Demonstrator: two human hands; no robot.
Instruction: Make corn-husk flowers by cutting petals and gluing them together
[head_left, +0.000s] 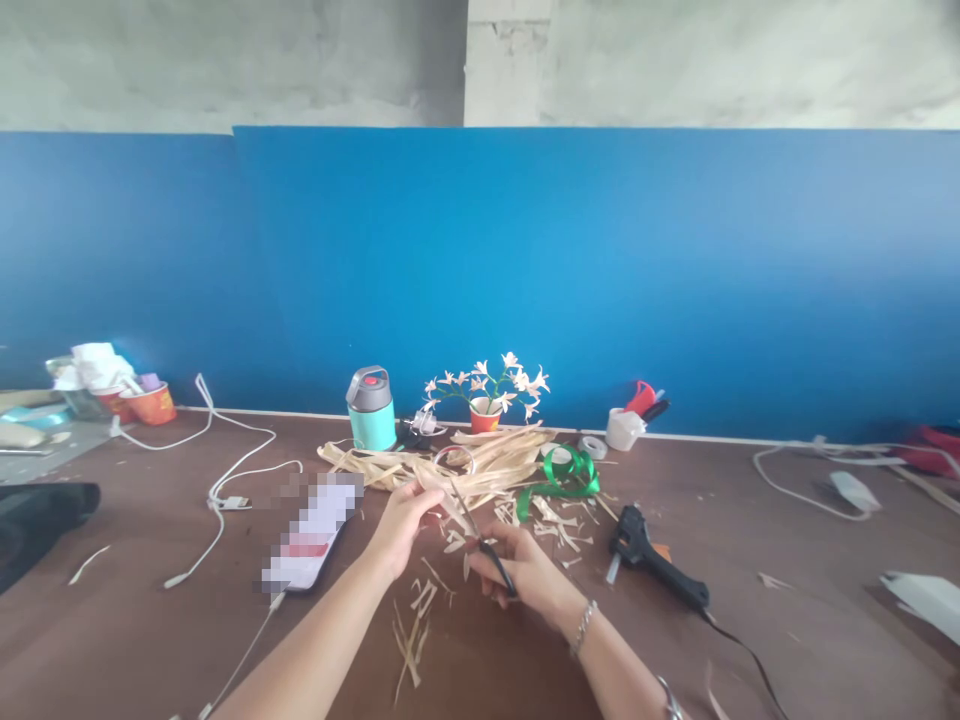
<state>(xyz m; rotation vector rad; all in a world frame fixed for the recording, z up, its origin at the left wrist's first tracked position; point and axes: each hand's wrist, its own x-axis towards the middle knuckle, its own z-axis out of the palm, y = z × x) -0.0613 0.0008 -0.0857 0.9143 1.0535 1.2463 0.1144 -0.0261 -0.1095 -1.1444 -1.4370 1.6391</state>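
Observation:
My left hand (409, 522) pinches a pale piece of dried husk (448, 508) over the middle of the table. In my right hand (521, 570) is a pair of scissors (495, 562) with dark handles, its blades pointing up and left against the husk piece. How far apart the blades are, I cannot tell. Just beyond both hands lies a pile of long, straw-coloured dried husks (510, 455). Small cut scraps (412, 630) are scattered below and right of the hands. A loose green ribbon (562, 472) curls at the pile's right side.
At the back stand a teal flask (372, 425), a red cup (485, 420) of white flowers (517, 378) and a white cup (622, 430) holding tools. A black glue gun (656, 560) lies right, with its cord trailing forward. Left are a phone (315, 535) and white cables (221, 485).

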